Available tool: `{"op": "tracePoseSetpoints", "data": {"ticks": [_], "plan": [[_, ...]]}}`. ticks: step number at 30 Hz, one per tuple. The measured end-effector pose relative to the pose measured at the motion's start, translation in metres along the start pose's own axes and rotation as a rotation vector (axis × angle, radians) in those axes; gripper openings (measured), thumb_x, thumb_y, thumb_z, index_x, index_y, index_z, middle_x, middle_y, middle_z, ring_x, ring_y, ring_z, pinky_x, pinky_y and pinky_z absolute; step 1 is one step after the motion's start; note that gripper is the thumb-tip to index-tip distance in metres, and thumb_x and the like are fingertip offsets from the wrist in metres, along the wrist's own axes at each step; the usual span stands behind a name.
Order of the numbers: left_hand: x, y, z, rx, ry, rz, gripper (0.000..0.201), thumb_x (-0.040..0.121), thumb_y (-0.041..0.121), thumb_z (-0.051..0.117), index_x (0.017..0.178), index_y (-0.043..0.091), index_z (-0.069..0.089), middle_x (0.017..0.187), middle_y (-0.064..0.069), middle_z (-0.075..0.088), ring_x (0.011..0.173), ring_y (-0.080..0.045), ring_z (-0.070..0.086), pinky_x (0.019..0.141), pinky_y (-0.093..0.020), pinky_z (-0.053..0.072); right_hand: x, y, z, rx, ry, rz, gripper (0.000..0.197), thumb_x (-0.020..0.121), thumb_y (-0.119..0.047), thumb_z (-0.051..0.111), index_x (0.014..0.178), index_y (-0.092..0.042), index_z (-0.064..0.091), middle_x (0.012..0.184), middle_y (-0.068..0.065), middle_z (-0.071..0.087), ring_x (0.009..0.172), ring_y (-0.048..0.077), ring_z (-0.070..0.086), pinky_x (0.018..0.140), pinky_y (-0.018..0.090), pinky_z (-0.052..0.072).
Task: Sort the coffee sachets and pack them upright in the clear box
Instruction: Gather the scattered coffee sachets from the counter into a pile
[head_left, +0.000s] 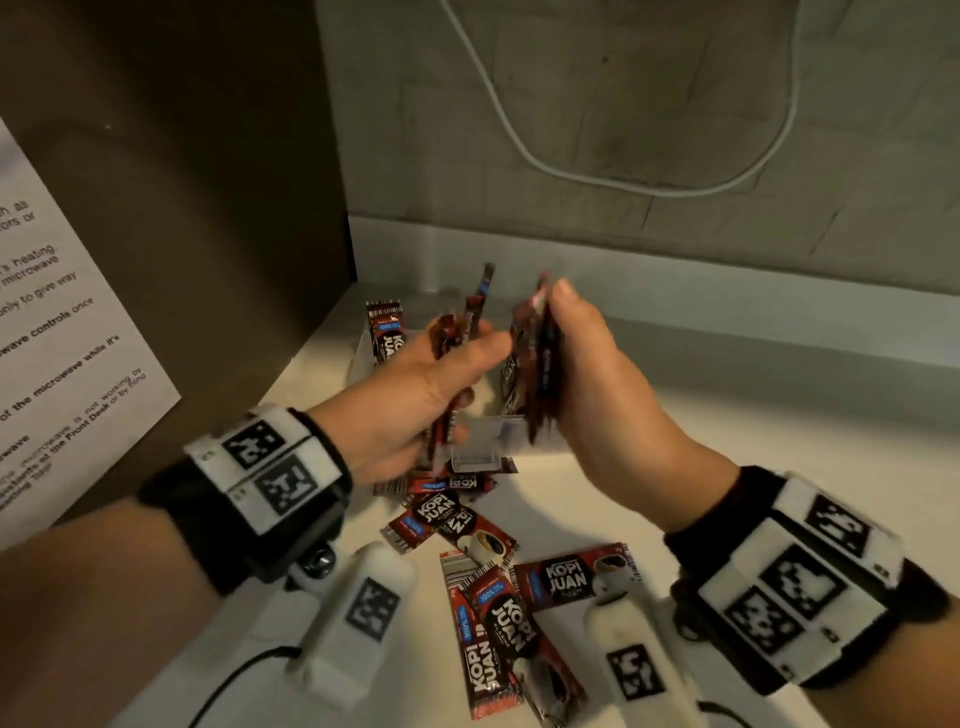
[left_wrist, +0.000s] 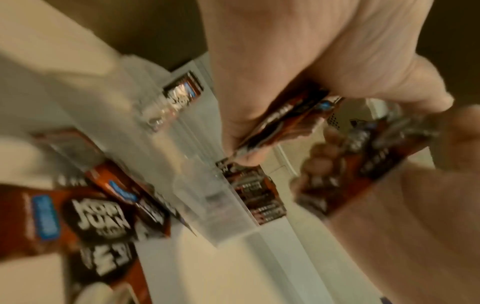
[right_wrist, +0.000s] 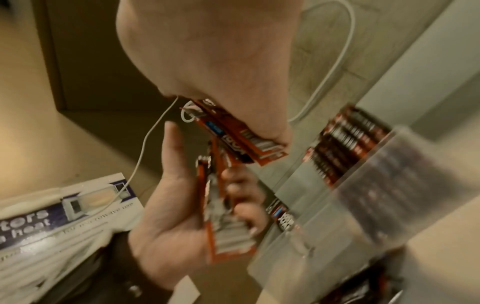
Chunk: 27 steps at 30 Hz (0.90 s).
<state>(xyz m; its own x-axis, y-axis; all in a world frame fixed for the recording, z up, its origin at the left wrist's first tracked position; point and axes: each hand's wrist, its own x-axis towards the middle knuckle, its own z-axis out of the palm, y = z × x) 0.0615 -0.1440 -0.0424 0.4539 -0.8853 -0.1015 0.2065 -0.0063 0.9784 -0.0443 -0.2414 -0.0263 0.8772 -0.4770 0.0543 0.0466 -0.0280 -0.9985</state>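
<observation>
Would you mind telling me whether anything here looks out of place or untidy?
Yes: loose sachets lie flat and crisscrossed on the counter in front of the clear box, overlapping at different angles. Both the left hand and right hand hold more.

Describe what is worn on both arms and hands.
Both hands, left hand and right hand, are bare, with no gloves or sleeves. Each forearm carries a black wrist strap with white blocks bearing black-and-white square markers, plus a white marked module beneath. A thin black cable trails from the left one.
</observation>
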Motion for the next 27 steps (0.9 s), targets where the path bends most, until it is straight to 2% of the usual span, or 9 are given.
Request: {"op": "tracePoseSetpoints", "data": {"ticks": [4,6,10,14,16,18,20,23,27], "plan": [[0.012,-0.01,0.021,-0.152,0.034,0.039,0.092,0.056,0.054,0.086,0.133,0.022,0.049,0.114,-0.003,0.07,0.111,-0.019,0.064,0.094,-0.038,0.05,0.001,-0.005,0.025,0.356,0.054,0.089,0.066,0.087,-0.068,0.037,0.124,-0.016,0.056,0.125,0.005,0.062,0.117,0.011,0.057,0.11,0.034,0.035],[0.013,-0.01,0.028,-0.154,0.086,0.06,0.082,0.064,0.053,0.082,0.134,0.024,0.049,0.116,-0.001,0.07,0.115,-0.019,0.062,0.102,-0.042,0.045,0.002,-0.002,0.03,0.442,0.045,0.099,0.061,0.083,-0.066,0.034,0.113,-0.022,0.062,0.112,-0.001,0.068,0.11,0.006,0.059,0.109,0.031,0.035],[0.011,-0.009,0.036,-0.183,0.136,0.126,0.052,0.071,0.045,0.064,0.119,0.027,0.059,0.104,0.007,0.074,0.101,-0.004,0.068,0.087,-0.024,0.049,0.008,0.001,0.028,0.468,0.016,0.092,0.074,0.087,-0.073,0.025,0.139,-0.024,0.047,0.142,0.002,0.05,0.132,0.011,0.044,0.117,0.037,0.024],[0.015,-0.008,0.035,-0.196,0.269,0.168,0.013,0.091,0.03,0.059,0.096,0.022,0.068,0.093,-0.001,0.075,0.088,-0.012,0.072,0.08,-0.032,0.054,0.012,0.0,0.02,0.437,-0.012,0.011,0.071,0.081,-0.078,0.032,0.14,-0.039,0.041,0.145,-0.007,0.045,0.132,0.004,0.041,0.112,0.035,0.028],[0.025,-0.002,0.026,-0.153,0.374,0.186,0.021,0.094,0.031,0.057,0.079,0.019,0.067,0.075,0.0,0.07,0.066,-0.013,0.068,0.071,-0.035,0.054,0.013,-0.007,0.011,0.312,0.083,-0.031,0.063,0.082,-0.076,0.033,0.135,-0.044,0.043,0.144,-0.007,0.045,0.127,0.004,0.042,0.101,0.03,0.032],[0.04,0.005,0.013,-0.129,0.466,0.189,0.021,0.094,0.035,0.058,0.086,0.016,0.06,0.073,0.0,0.062,0.058,-0.012,0.059,0.066,-0.034,0.052,0.018,-0.01,-0.004,0.113,0.269,-0.122,0.055,0.09,-0.064,0.033,0.139,-0.038,0.037,0.145,-0.006,0.041,0.131,0.007,0.036,0.103,0.028,0.03],[0.059,0.008,-0.003,-0.096,0.515,0.202,0.019,0.094,0.039,0.058,0.097,0.02,0.055,0.083,-0.003,0.059,0.07,-0.018,0.059,0.076,-0.041,0.052,0.023,-0.01,-0.023,0.037,0.435,-0.151,0.037,0.098,-0.047,0.036,0.129,-0.028,0.045,0.128,-0.007,0.052,0.12,0.006,0.046,0.096,0.021,0.034],[0.083,-0.004,-0.016,0.055,0.537,0.153,0.047,0.093,0.045,0.057,0.134,0.025,0.044,0.132,-0.013,0.056,0.121,-0.035,0.054,0.104,-0.049,0.041,0.031,-0.001,-0.045,0.013,0.553,-0.069,0.027,0.098,-0.043,0.041,0.116,-0.025,0.048,0.116,-0.007,0.055,0.105,0.005,0.049,0.078,0.019,0.033],[0.1,-0.028,-0.014,0.153,0.497,0.037,0.062,0.097,0.039,0.054,0.149,0.021,0.027,0.146,-0.002,0.043,0.135,-0.024,0.04,0.105,-0.036,0.033,0.037,0.025,-0.058,0.006,0.566,0.105,0.038,0.096,-0.046,0.041,0.125,-0.021,0.045,0.13,-0.001,0.051,0.116,0.014,0.046,0.089,0.031,0.03]]}}
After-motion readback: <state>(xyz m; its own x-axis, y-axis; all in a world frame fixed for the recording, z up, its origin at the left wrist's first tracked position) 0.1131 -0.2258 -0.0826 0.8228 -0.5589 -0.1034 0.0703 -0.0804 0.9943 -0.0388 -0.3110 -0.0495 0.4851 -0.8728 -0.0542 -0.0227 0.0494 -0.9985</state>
